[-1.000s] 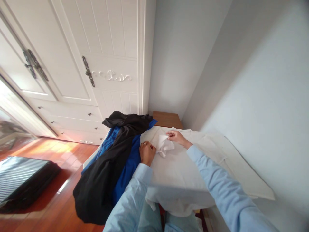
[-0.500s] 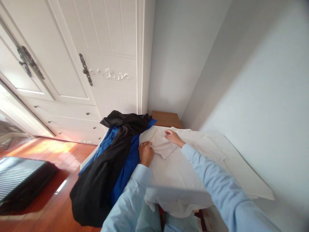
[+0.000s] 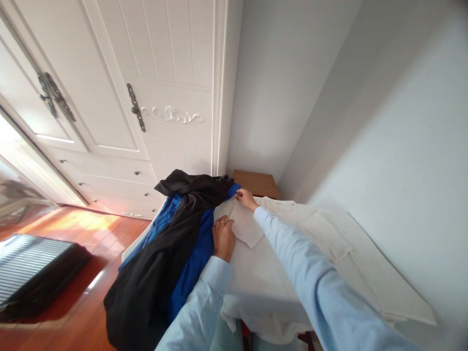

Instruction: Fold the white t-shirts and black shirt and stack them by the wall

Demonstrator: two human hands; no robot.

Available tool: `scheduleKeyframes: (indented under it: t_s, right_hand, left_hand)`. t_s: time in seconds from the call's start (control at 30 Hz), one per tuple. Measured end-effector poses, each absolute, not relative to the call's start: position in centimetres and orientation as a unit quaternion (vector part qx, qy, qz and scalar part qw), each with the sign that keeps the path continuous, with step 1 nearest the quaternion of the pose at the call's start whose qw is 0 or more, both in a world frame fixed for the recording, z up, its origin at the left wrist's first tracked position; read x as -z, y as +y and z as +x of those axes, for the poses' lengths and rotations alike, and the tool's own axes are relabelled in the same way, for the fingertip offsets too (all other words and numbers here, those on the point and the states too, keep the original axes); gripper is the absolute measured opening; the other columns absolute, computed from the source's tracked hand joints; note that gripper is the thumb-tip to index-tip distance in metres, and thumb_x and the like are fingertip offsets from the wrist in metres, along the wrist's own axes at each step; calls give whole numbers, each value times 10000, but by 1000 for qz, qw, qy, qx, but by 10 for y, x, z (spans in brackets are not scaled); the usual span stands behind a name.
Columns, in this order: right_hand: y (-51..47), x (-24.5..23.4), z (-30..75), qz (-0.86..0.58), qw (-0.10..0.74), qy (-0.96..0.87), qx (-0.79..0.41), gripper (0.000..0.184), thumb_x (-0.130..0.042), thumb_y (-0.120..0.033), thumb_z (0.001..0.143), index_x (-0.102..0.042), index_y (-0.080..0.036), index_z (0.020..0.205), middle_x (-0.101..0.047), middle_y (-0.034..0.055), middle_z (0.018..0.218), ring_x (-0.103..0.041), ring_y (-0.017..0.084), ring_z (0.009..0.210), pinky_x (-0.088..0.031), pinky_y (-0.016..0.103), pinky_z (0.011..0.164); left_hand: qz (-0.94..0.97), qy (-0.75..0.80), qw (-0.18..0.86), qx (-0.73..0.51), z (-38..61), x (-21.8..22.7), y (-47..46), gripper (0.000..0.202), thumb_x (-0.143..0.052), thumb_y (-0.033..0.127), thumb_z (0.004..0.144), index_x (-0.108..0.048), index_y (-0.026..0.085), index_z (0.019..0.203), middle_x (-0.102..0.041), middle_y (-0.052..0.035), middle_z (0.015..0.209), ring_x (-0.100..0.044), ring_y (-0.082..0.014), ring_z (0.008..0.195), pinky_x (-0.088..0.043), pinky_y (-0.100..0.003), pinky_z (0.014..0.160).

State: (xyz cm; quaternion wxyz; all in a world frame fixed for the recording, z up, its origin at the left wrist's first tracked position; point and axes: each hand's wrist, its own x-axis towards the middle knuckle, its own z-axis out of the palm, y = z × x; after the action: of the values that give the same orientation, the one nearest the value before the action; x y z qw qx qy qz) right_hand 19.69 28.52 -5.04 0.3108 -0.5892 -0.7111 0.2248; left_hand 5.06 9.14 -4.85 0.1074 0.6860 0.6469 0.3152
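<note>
- The left hand is resting just below the centre of the frame, its fingers bending at the left edge of a white flap; whether they are gripping it or only pressing it, I cannot tell.
- The right hand is reaching in above, a little right of centre, its fingertips bunching at the flap's upper end, beside the tip of the blue garment; what they are pinching, if anything, is too small to tell.
- The hands are working apart, one near, one far.
- The flap is lying at the middle of the frame, on a larger white cloth that is spreading across the lower centre and towards the right.
- The black garment is sprawling over the blue one, left of the hands.
- The step in hand seems to be arranging and smoothing the flap.
- The next move seems to be calling for steadying the near edge while drawing the far end straight, without catching the blue fabric.
</note>
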Motion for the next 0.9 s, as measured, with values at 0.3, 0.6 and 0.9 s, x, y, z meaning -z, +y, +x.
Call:
scheduleKeyframes:
  t_s: [0.3, 0.6, 0.9]
  right_hand:
    - [195, 36, 273, -520, 323, -773, -165, 350, -623, -292, 902, -676, -190, 1234, -677, 123, 1299, -609, 252, 1235, -427, 429, 1135]
    - [100, 45, 478, -692, 166, -700, 57, 534, -485, -398, 974, -534, -137, 1437, -490, 190, 1532, -439, 322, 1439, -363, 498, 1195]
    - [108, 59, 556, -694, 58, -717, -18, 517, -399, -422, 1020, -516, -212, 1478, -416, 130, 1604, -364, 273, 1503, -367, 494, 1194]
  left_hand:
    - [766, 598, 49, -230, 58, 46, 83, 341, -472, 230, 977, -676, 142, 1236, -561, -176, 1466, -442, -307, 1433, -359, -478, 1156]
    - [808, 572, 25, -141, 99, 14, 125, 507, -391, 422, 1022, -586, 75, 1336, -407, -255, 1572, -270, -368, 1524, -264, -563, 1192]
    - [860, 502, 77, -51, 146, 45, 209, 686, -361, 564, 1008, -389, 145, 1551, -277, -192, 1657, -206, -344, 1553, -144, -546, 1233]
